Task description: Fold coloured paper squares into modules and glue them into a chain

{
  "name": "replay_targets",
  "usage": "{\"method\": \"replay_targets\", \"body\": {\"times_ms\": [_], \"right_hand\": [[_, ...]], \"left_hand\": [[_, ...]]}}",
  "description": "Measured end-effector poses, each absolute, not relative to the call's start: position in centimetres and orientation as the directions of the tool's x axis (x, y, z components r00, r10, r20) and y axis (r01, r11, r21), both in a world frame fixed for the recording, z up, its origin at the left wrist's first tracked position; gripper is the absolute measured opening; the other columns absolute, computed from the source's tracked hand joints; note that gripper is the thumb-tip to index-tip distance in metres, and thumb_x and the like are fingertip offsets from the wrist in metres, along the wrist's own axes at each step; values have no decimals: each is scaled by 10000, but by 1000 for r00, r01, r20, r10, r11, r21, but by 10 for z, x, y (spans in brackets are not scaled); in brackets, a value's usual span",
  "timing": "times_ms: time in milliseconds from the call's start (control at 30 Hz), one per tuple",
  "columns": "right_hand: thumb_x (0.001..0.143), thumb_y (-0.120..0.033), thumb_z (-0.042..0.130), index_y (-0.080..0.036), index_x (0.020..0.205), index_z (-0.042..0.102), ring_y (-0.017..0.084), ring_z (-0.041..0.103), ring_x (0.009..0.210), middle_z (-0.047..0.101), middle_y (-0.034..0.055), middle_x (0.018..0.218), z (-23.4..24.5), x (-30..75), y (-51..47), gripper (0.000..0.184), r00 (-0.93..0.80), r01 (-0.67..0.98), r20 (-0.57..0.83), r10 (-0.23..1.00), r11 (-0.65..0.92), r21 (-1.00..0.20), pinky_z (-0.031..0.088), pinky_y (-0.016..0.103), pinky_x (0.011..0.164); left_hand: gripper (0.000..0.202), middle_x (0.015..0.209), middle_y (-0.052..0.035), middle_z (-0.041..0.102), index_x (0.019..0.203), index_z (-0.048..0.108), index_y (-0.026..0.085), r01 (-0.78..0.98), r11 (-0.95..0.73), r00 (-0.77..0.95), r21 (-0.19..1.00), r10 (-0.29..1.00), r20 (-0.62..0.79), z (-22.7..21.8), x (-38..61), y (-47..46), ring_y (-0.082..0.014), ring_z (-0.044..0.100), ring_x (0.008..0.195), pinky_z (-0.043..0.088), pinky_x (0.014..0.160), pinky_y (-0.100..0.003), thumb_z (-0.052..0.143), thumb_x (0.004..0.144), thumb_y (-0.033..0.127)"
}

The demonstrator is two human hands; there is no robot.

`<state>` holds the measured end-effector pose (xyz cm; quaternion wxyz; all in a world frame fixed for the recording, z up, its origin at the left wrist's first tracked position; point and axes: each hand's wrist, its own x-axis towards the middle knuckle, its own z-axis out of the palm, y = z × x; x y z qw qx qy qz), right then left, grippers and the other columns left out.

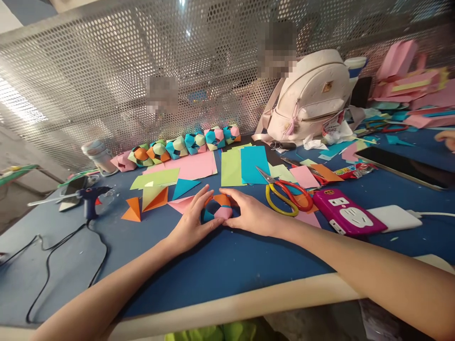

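Between my two hands sits a folded paper ball [221, 211] in orange, pink and blue, low over the blue table. My left hand [194, 219] curves round its left side, thumb along the near edge. From the right, my right hand [250, 214] grips it, with forefinger on top and thumb at the lower front. Parts of the ball are hidden by the fingers. Just beyond lie a pink paper piece [180, 204], a blue paper triangle [185, 187] and orange folded pieces [132, 211]. Scissors [282, 193] with yellow and red handles lie right of my right hand.
A row of finished-looking paper balls [186, 144] stands along the perforated metal screen [106, 71]. Left is a glue gun [91, 199] with a trailing black cord. Right are a purple power strip [346, 211], a phone [403, 166], a backpack [313, 94] and a person's hand [447, 139].
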<state>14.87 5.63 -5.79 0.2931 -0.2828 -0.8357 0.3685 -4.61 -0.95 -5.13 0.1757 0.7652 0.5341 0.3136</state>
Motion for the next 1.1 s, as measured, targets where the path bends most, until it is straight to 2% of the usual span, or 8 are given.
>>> {"method": "replay_targets", "body": {"times_ms": [200,300,400,500,667,933,1100], "right_hand": [[666,-219,739,-152,1394,404,302,458,1291,458,168,1413,-56,151,63,804,-673,330,182,717,512,-793,396,468,1060],[682,-292,748,-134,1412,375,300,453,1295,445,172,1423,-53,155,63,835,-666,342,146,732,473,-812,406,466,1056],[719,-384,727,-144,1389,406,291,485,1269,468,161,1407,-55,156,65,781,-642,318,160,750,450,-834,428,463,1040],[740,-391,714,-157,1355,450,274,532,1222,506,144,1378,-58,155,66,709,-628,282,192,754,450,-847,454,442,1020],[750,-395,710,-157,1324,487,275,552,1201,547,134,1340,-56,153,64,659,-624,290,178,761,438,-851,467,440,1007],[739,-351,727,-158,1318,485,255,550,1203,558,123,1329,-59,151,64,656,-624,255,175,762,410,-876,457,417,1021],[745,-335,725,-156,1303,494,244,584,1158,584,114,1295,-59,150,64,630,-614,253,193,765,422,-871,478,404,999]], "left_hand": [[751,1557,-128,229,1429,293,261,676,-285,158,680,957,244,-57,-53,-7,-282,206,1432,241,1145,-485,647,792,442],[741,1537,-121,283,1417,320,249,618,-230,109,752,972,207,-56,-56,-6,-270,275,1409,278,1136,-446,654,785,442],[683,1497,-118,363,1381,369,241,538,-191,70,821,981,182,-52,-58,-5,-259,371,1361,309,1122,-441,652,790,430],[604,1440,-117,444,1324,437,225,486,-167,51,858,985,163,-51,-57,-4,-258,430,1320,325,1112,-445,648,792,419],[588,1403,-121,485,1298,455,199,467,-134,46,874,991,127,-54,-56,-4,-250,464,1290,341,1104,-445,649,783,408],[580,1389,-93,512,1293,460,220,473,-130,22,872,990,136,-57,-54,-4,-248,453,1304,359,1103,-401,651,774,396],[553,1382,-90,517,1295,463,233,510,-158,29,845,985,167,-59,-55,-3,-248,470,1289,356,1103,-408,631,796,405]]}}
